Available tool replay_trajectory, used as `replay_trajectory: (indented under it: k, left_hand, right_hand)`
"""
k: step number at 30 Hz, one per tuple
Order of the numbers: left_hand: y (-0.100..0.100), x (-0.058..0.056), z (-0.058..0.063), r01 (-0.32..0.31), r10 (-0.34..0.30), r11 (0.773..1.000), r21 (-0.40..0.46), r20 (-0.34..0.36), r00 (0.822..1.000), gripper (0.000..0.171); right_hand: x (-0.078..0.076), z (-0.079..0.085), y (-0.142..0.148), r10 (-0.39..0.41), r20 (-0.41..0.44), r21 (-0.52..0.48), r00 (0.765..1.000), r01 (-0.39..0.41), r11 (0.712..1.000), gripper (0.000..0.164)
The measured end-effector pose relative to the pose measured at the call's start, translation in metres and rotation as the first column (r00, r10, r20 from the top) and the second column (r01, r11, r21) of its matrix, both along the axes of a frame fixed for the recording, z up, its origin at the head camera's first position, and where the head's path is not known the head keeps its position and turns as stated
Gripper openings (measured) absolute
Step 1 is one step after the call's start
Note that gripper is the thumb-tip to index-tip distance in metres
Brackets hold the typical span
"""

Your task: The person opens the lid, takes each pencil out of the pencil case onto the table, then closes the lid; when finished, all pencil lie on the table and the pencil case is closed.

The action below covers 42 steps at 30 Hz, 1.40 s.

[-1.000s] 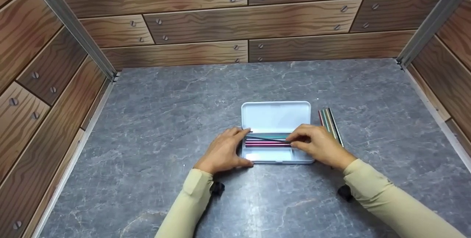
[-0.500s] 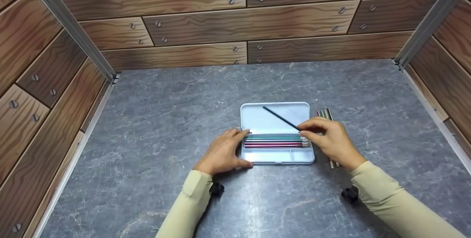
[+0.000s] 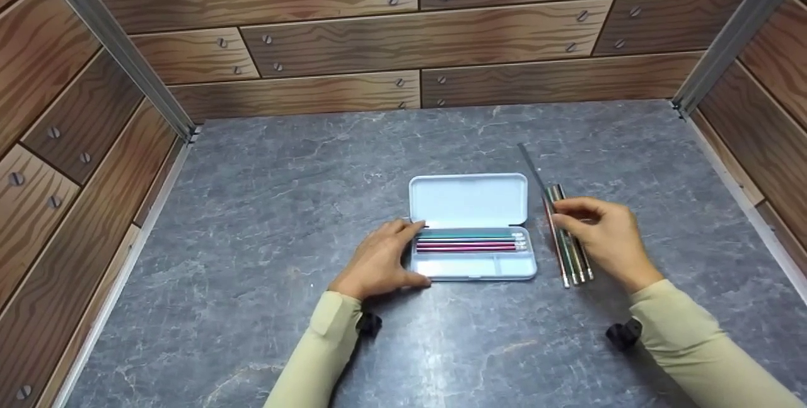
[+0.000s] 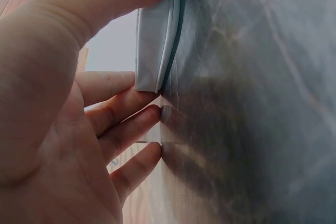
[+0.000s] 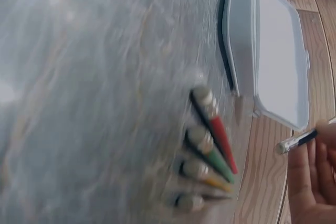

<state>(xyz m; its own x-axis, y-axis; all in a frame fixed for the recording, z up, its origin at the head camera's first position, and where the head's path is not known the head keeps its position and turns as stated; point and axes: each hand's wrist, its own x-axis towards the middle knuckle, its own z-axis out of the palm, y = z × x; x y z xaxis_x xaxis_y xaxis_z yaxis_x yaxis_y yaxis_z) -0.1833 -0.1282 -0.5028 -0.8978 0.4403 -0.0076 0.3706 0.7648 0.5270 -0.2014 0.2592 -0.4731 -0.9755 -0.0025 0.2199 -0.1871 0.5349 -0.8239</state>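
Observation:
A light blue pencil case (image 3: 470, 268) lies on the table with its lid (image 3: 468, 198) tipped back. Pink and teal pencils (image 3: 466, 247) with pale eraser ends lie in its rear compartment. My left hand (image 3: 381, 261) holds the case's left end, thumb at the front corner and fingers at the back and side. My right hand (image 3: 610, 238) pinches a dark pencil (image 3: 533, 167) between thumb and fingers, above a row of loose pencils (image 3: 566, 269). In the right wrist view the pencil's eraser end (image 5: 286, 146) points out from the fingers.
The loose pencils lie side by side right of the case, with red (image 5: 223, 140) and green (image 5: 219, 163) ones among them. Wood-patterned walls (image 3: 328, 42) and metal corner posts (image 3: 120, 48) enclose the grey marbled table (image 3: 302, 174).
My right hand has lifted the dark pencil out of the case and carried it right, over the loose pencils, turning it steeper. My left hand has stayed on the case.

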Motion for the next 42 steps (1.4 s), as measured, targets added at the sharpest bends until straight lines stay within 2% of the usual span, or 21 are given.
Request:
replay_trajectory:
  k: [4,7,11,16,20,30,37,42]
  left_hand:
    - [0.000,0.001,0.000,-0.002,0.002,1.000,0.001,0.007,1.000,0.109]
    - [0.000,0.001,0.000,-0.004,0.004,1.000,0.004,0.013,1.000,0.108]
    - [0.000,0.001,0.000,-0.003,0.003,1.000,0.005,0.010,1.000,0.108]
    - [0.000,0.000,0.001,-0.006,0.006,1.000,-0.002,0.002,1.000,0.108]
    - [0.000,-0.001,0.000,-0.001,0.001,1.000,0.002,0.004,1.000,0.107]
    - [0.001,0.000,0.003,0.001,-0.001,1.000,0.000,0.014,1.000,0.107]
    - [0.001,0.000,0.001,0.002,-0.002,1.000,-0.002,0.013,1.000,0.107]
    - [0.000,0.000,0.000,0.004,-0.004,1.000,0.004,0.007,1.000,0.108]
  right_hand:
    - [0.001,-0.002,0.015,-0.101,0.037,0.035,0.994,0.100,0.994,0.026]
    - [0.002,-0.005,0.025,-0.174,0.053,0.097,0.983,0.168,0.981,0.028]
    - [0.004,-0.008,0.035,-0.216,0.077,0.198,0.973,0.198,0.960,0.028]
    - [0.005,-0.010,0.038,-0.213,0.111,0.317,0.971,0.168,0.933,0.028]
    - [0.005,-0.012,0.039,-0.198,0.141,0.358,0.970,0.137,0.924,0.028]
    - [0.008,-0.016,0.041,-0.159,0.182,0.372,0.970,0.082,0.924,0.026]
    - [0.009,-0.015,0.042,-0.152,0.247,0.361,0.957,0.054,0.931,0.029]
    - [0.011,-0.015,0.043,-0.150,0.244,0.374,0.958,0.050,0.926,0.029]
